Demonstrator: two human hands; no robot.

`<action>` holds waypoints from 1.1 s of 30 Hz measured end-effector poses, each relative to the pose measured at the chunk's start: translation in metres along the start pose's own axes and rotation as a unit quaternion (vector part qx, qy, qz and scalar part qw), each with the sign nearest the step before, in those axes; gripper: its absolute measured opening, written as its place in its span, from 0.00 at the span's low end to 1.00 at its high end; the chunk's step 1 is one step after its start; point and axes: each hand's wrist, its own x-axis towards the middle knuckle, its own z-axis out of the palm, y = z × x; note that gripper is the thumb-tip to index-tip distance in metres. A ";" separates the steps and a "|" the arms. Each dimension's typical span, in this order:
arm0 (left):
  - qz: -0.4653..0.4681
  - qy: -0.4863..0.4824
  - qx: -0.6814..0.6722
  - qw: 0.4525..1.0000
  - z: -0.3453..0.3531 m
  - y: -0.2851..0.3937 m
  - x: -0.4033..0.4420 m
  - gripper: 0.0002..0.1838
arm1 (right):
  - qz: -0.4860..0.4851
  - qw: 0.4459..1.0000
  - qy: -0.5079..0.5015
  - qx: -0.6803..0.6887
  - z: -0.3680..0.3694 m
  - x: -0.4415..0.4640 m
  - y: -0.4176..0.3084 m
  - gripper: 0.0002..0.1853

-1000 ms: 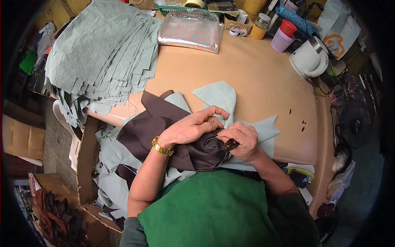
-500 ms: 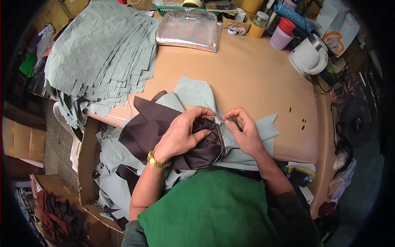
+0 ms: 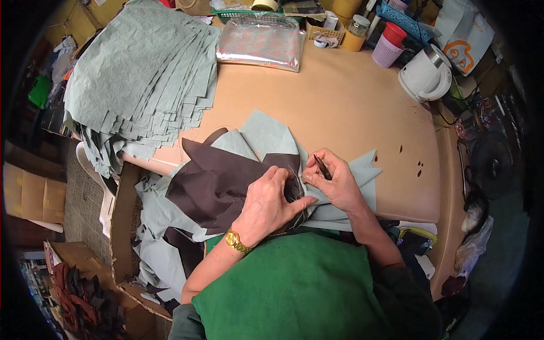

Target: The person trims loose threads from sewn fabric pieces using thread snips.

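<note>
Dark brown fabric (image 3: 218, 184) lies in folds over pale grey-green fabric (image 3: 267, 135) at the table's near edge. My left hand (image 3: 269, 201) presses and grips the brown fabric near its seam, fingers bent and thumb stretched toward the right. Light loose threads show along this seam. My right hand (image 3: 334, 178) is closed around a small dark pointed tool (image 3: 322, 167), whose exact kind I cannot make out. Its fingertips touch the pale fabric just right of the seam. More pale fabric (image 3: 362, 175) spreads beneath and beyond the right hand.
A thick stack of pale sheets (image 3: 141, 68) covers the table's far left. Behind are a clear plastic packet (image 3: 260, 45), a jar (image 3: 356, 34) and a white kettle (image 3: 425, 76). A cardboard box (image 3: 126, 226) with fabric pieces stands at the near left.
My left hand has moved right and down, turning over the fabric near the seam. The brown fabric's edge has shifted, and the dark tool in my right hand now points up.
</note>
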 end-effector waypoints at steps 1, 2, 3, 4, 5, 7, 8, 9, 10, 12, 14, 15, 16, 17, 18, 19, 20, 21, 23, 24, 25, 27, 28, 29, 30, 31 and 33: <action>0.000 -0.002 0.000 1.000 0.001 -0.001 -0.001 0.27 | -0.005 1.000 -0.005 0.014 0.001 -0.001 0.000 0.09; -0.013 0.006 -0.018 1.000 0.002 -0.001 -0.001 0.26 | -0.005 1.000 -0.004 0.015 0.002 -0.003 0.001 0.09; -0.026 0.014 -0.035 0.999 0.002 -0.002 -0.001 0.25 | -0.010 0.999 0.000 0.037 0.002 -0.003 0.003 0.08; -0.025 0.014 -0.034 0.999 0.002 -0.003 -0.001 0.25 | -0.016 0.998 0.005 0.060 0.002 -0.002 0.005 0.08; -0.058 -0.001 -0.069 0.996 0.000 -0.006 -0.001 0.24 | -0.017 0.998 0.005 0.060 0.002 -0.002 0.007 0.08; -0.089 -0.018 -0.103 0.990 -0.003 -0.012 -0.001 0.22 | -0.031 0.998 0.013 0.048 -0.001 0.000 0.015 0.09; -0.130 -0.027 -0.184 0.974 -0.003 -0.017 0.000 0.21 | -0.031 0.998 0.014 0.049 -0.003 0.000 0.022 0.09; -0.170 -0.036 -0.262 0.949 -0.005 -0.020 -0.001 0.20 | -0.021 0.999 0.031 -0.005 -0.005 0.001 0.029 0.08; -0.182 -0.047 -0.282 0.941 -0.008 -0.021 0.000 0.16 | -0.011 0.997 0.046 -0.060 -0.006 0.001 0.033 0.07; -0.164 -0.044 -0.289 0.942 -0.006 -0.032 0.000 0.13 | 0.005 0.989 0.068 -0.132 -0.011 0.001 0.033 0.07; -0.158 -0.035 -0.333 0.929 -0.004 -0.036 0.000 0.09 | 0.021 0.974 0.096 -0.204 -0.015 -0.001 0.034 0.06; -0.157 -0.035 -0.333 0.929 -0.006 -0.036 0.001 0.09 | -0.023 0.958 0.120 -0.260 -0.017 -0.002 0.034 0.05; -0.162 -0.038 -0.290 0.942 -0.010 -0.035 0.001 0.08 | -0.066 0.936 0.144 -0.315 -0.018 -0.002 0.035 0.05; -0.167 -0.040 -0.247 0.954 -0.013 -0.036 0.001 0.08 | -0.066 0.936 0.144 -0.316 -0.019 -0.003 0.033 0.05; -0.168 -0.040 -0.248 0.953 -0.014 -0.037 0.001 0.08 | -0.054 0.938 0.142 -0.313 -0.020 -0.003 0.031 0.06; -0.164 -0.031 -0.261 0.951 -0.016 -0.038 0.000 0.08 | -0.042 0.940 0.139 -0.309 -0.021 -0.004 0.029 0.07; -0.160 -0.022 -0.274 0.948 -0.016 -0.038 -0.001 0.09 | -0.042 0.940 0.139 -0.309 -0.021 -0.004 0.030 0.07; -0.160 -0.021 -0.274 0.948 -0.016 -0.038 -0.002 0.09 | -0.036 0.954 0.143 -0.261 -0.021 -0.004 0.031 0.07; -0.149 -0.015 -0.278 0.949 -0.016 -0.038 -0.003 0.10 | -0.030 0.966 0.145 -0.211 -0.019 -0.005 0.028 0.07; -0.150 -0.015 -0.278 0.949 -0.015 -0.037 -0.002 0.10 | -0.032 0.971 0.145 -0.190 -0.016 -0.009 0.022 0.06; -0.142 0.000 -0.283 0.949 -0.013 -0.035 -0.001 0.12 | -0.034 0.974 0.145 -0.168 -0.013 -0.011 0.016 0.05; -0.135 0.014 -0.288 0.948 -0.013 -0.024 0.003 0.15 | -0.035 0.976 0.135 -0.167 -0.008 -0.013 0.008 0.05; -0.134 -0.010 -0.221 0.966 -0.016 -0.011 0.007 0.18 | -0.038 0.977 0.125 -0.166 -0.007 -0.014 0.006 0.04; -0.131 -0.034 -0.152 0.979 -0.017 -0.003 0.009 0.20 | -0.037 0.977 0.126 -0.167 -0.007 -0.012 0.011 0.04; -0.049 -0.001 -0.086 0.995 -0.011 -0.005 0.009 0.25 | -0.047 0.980 0.124 -0.150 -0.008 -0.009 0.021 0.04; -0.049 -0.001 -0.086 0.995 -0.009 -0.005 0.010 0.25 | -0.057 0.982 0.122 -0.133 -0.008 -0.006 0.028 0.03; -0.101 -0.099 -0.054 0.988 -0.006 -0.004 0.011 0.24 | -0.055 0.982 0.122 -0.135 -0.009 -0.006 0.034 0.03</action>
